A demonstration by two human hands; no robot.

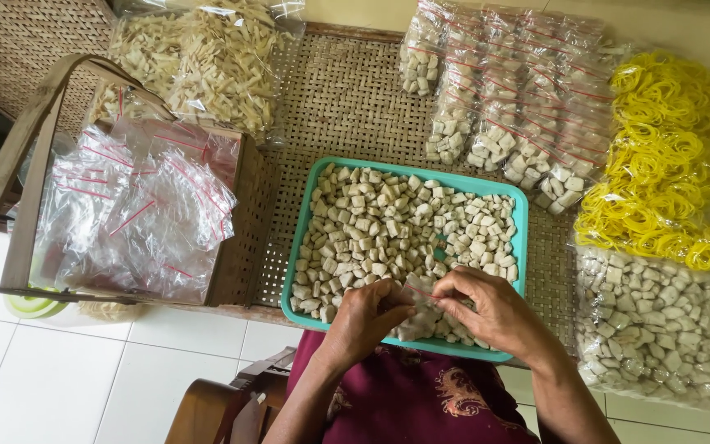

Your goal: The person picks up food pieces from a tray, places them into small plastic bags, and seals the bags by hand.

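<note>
Both hands meet over the near edge of a teal tray (pixel 521 215) heaped with small pale cubes (pixel 396 226). My left hand (pixel 363 316) and my right hand (pixel 486 308) together pinch a small clear zip bag (pixel 417 316) that holds some cubes, fingers at its top edge. The bag hangs just above the tray's near rim. My forearms reach in from the bottom of the view over a dark red garment.
A woven basket (pixel 244 222) at left holds empty clear zip bags (pixel 137 210). Behind it lies a large bag of pale sticks (pixel 207 57). Filled small bags (pixel 511 99) are stacked at back right, beside yellow rubber bands (pixel 667 156) and a big bag of cubes (pixel 651 329).
</note>
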